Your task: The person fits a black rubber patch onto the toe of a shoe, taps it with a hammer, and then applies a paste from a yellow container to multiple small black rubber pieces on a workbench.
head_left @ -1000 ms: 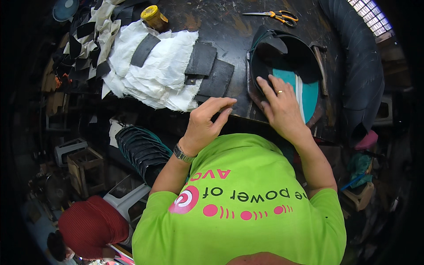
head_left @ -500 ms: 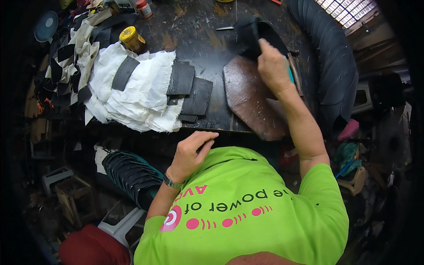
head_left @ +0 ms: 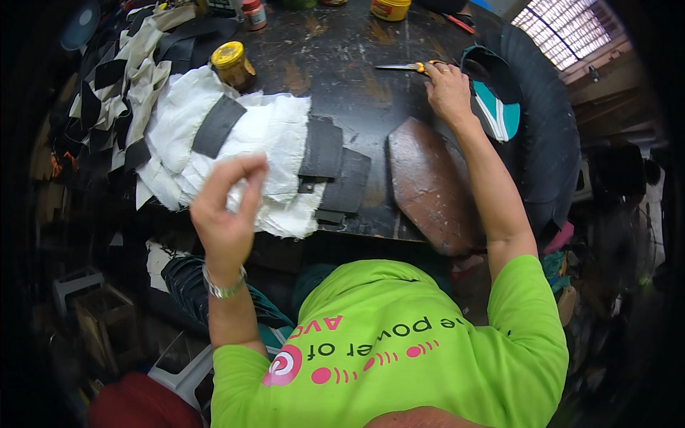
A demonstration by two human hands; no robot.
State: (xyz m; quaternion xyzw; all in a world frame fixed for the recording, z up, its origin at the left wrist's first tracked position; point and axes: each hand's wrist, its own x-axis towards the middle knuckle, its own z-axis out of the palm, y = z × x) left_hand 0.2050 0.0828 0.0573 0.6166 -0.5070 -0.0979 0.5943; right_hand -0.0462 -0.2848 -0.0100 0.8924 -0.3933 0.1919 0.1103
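At the far right of the table, my right hand (head_left: pixel 451 93) has its fingers closed over the orange-yellow handles of a pair of scissors (head_left: pixel 399 67). The blades point left. Close to that hand's right side lies a curved black fabric piece with a teal panel and white stripes (head_left: pixel 497 114). My left hand (head_left: pixel 228 217), slightly blurred, is raised above the near edge of a stack of white cloth pieces (head_left: pixel 275 135). Its thumb and fingers are apart, with nothing between them. A dark strip (head_left: pixel 218 125) lies on the cloth.
A brown board with angled corners (head_left: pixel 435 182) sits by the near edge. Black pieces (head_left: pixel 344 182) lie beside the cloth. A yellow-lidded jar (head_left: pixel 233 65) and fabric scraps (head_left: pixel 132 78) are at left; a long nested black stack (head_left: pixel 549 143) runs along the right.
My right hand has let go of the black and teal piece, now lying at right, and is on the scissors. My left hand has risen from the table edge toward the cloth.
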